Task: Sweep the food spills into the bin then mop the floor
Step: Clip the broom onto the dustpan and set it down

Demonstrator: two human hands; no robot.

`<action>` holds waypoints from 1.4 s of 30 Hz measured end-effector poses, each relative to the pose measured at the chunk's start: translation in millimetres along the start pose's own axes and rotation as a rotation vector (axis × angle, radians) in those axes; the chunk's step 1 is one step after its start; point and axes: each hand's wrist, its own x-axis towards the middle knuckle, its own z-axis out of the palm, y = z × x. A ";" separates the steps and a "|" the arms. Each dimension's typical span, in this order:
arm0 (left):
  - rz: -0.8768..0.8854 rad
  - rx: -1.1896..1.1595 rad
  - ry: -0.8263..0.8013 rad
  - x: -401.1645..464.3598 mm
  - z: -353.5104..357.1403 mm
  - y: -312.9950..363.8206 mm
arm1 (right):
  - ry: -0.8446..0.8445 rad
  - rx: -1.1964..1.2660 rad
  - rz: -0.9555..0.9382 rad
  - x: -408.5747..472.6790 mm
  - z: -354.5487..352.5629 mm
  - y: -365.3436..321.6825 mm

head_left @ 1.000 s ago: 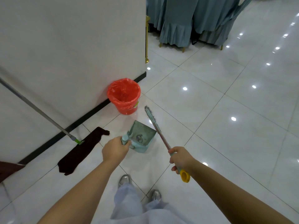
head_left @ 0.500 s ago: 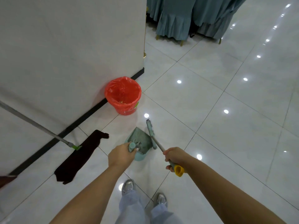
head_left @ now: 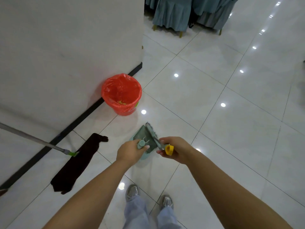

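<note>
A: What is seen nearest the bottom of the frame?

B: Grey shoes [head_left: 132, 192] are planted on the tiled floor [head_left: 231, 129]. Just above them, at centre frame, the dustpan [head_left: 142, 137] handle is gripped by the left hand [head_left: 130, 152], and the yellow-capped handle of the brush [head_left: 152, 134] is pinched by the right hand [head_left: 177, 149]. The brush is laid against the pan.

A: And farther off?

B: At left, a dark mop head [head_left: 79, 162] is spread flat on the floor, its pole running off the left edge. Beyond, the red-lined bin [head_left: 121, 95] is stood against the wall, with yellowish scraps visible inside.

A: How should this step be handled?

B: Sweeping appears finished. Brush and pan are best kept together and set down clear of the area to be mopped.
</note>
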 end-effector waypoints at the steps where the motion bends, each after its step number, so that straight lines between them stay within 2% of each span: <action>1: -0.002 0.002 -0.003 4.7 -0.3 0.7 | -0.025 0.053 -0.018 3.3 6.3 -1.7; 5: 0.018 -0.001 -0.024 24.5 -5.7 6.4 | -0.082 0.121 -0.095 13.7 27.3 -6.2; 10: 0.049 -0.042 -0.089 40.7 -9.7 13.9 | 0.026 0.103 -0.103 20.2 32.9 -18.0; 15: 0.102 -0.056 -0.206 45.3 -14.7 24.8 | 0.036 0.029 -0.137 17.7 27.6 -39.1; 20: 0.056 -0.059 -0.269 44.7 -17.1 31.1 | -0.012 -0.148 -0.130 15.6 28.1 -50.0; 26: 0.051 -0.248 -0.356 53.6 -30.0 32.2 | -0.138 -0.153 -0.172 13.0 22.8 -56.4; 32: 0.067 -0.177 -0.320 71.0 -39.0 31.3 | -0.182 -0.355 -0.318 27.3 14.4 -47.8; 34: 0.059 -0.176 -0.307 73.4 -38.7 31.0 | -0.137 -0.469 -0.386 42.2 12.3 -36.1; 37: 0.072 -0.185 -0.289 75.7 -36.7 31.6 | 0.059 -0.770 -0.531 68.6 14.6 -18.7; 39: 0.085 -0.210 -0.284 77.4 -35.3 30.6 | 0.141 -0.851 -0.583 87.3 17.6 -8.6; 42: 0.082 -0.239 -0.266 85.4 -32.8 25.5 | 0.172 -0.928 -0.572 119.3 25.9 5.5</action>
